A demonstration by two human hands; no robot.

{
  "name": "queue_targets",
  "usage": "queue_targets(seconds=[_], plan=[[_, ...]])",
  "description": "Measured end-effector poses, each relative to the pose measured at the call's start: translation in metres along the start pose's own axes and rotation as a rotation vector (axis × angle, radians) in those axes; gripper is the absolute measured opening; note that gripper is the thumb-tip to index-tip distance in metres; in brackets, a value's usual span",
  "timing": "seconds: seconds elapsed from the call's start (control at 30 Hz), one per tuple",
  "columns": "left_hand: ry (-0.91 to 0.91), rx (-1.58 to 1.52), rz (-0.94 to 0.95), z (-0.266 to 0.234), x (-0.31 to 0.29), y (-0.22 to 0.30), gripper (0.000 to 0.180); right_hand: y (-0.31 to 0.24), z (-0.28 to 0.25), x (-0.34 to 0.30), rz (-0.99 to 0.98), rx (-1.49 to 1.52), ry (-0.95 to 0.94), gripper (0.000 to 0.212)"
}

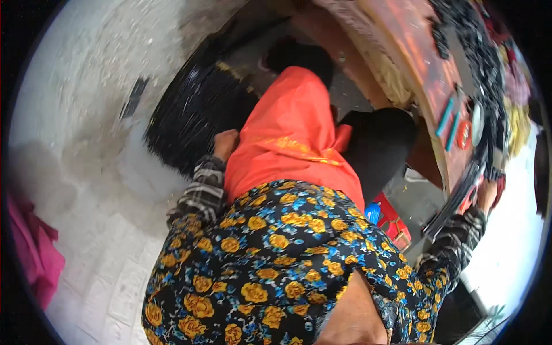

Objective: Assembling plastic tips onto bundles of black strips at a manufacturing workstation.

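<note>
My left hand [226, 144] is closed in a fist beside my left thigh, over the near edge of a large bundle of black strands [192, 109]. Whether anything is inside that fist is hidden. Out to the right, my right hand [487, 195] is at the near end of the reddish table [428, 63], its fingers curled and partly out of sight. Thin black strands [451, 210] slant down past it, and a dark red thing shows beside it; what the fingers grip cannot be made out. A red-orange cloth [287, 132] covers my lap.
Pliers with teal handles [448, 123] lie on the table beside a red ring-shaped thing [464, 134]. Black strands [480, 63] and a yellow bundle [520, 122] run along its far side. A red box [393, 221] sits below; pink cloth [37, 253] hangs at far left.
</note>
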State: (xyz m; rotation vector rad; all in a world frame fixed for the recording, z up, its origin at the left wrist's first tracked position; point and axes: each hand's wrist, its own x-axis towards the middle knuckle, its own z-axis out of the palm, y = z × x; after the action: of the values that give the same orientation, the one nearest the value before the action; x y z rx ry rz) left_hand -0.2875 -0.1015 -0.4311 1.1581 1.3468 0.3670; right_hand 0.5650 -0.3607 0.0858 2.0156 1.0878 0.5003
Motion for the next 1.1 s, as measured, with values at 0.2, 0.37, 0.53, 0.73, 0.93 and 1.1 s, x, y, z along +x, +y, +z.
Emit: queue_targets(seconds=[0.2,0.37,0.53,0.73,0.93,1.1], plan=[[0.154,-0.429,-0.4,-0.03,0.007,0.112,0.031,-0.088,-0.115,-0.013,0.155,0.173,0.092,0.019],[0.15,-0.362,-0.139,-0.039,0.034,0.182,0.047,-0.074,-0.108,-0.014,0.785,0.929,0.07,0.038],[0.086,-0.205,0.073,-0.007,0.052,0.3,0.042,-0.121,-0.079,-0.028,0.857,1.054,0.19,0.04],[-0.08,-0.176,0.369,0.056,0.002,0.408,0.039,-0.18,-0.089,-0.054,0.783,1.263,0.088,0.034],[-0.21,-0.099,0.546,0.113,-0.037,0.456,0.031,-0.202,-0.071,-0.057,0.806,1.282,0.014,0.048],[-0.324,-0.012,0.83,0.165,-0.086,0.49,0.023,-0.199,-0.08,-0.062,0.806,1.331,-0.028,0.045]])
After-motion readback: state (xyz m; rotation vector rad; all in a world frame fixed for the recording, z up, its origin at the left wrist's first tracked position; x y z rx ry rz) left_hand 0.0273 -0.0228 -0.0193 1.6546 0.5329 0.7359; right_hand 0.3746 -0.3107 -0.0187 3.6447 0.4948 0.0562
